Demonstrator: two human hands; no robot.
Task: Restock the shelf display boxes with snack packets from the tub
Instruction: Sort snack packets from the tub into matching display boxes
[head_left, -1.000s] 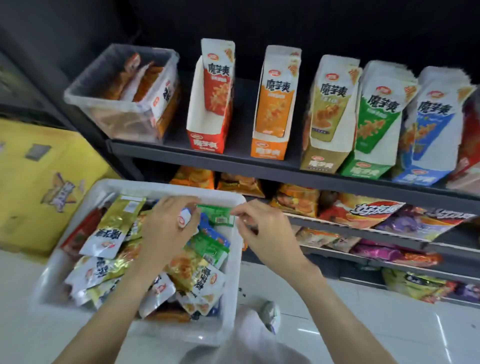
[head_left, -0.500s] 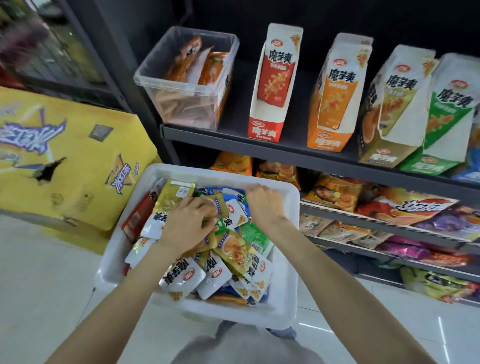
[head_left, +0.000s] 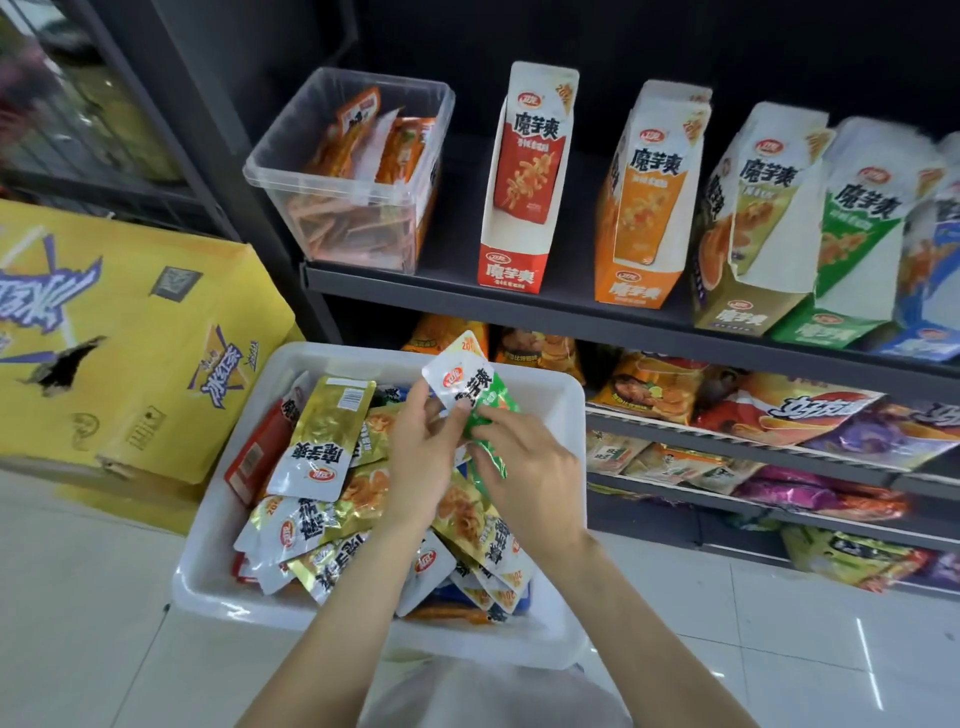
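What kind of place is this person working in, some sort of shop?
Most likely a small shop or convenience store. Dark shelving carries a row of branded display boxes, lower tiers hold bagged snacks, and a yellow shipping carton stands on the tiled floor nearby.

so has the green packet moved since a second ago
Yes. The green packet has come up out of the heap: both hands now hold it above the tub rim, where before it lay among the other packets.

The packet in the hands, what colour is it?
Green and white packet, pinched by both hands, left and right; the head view shows it.
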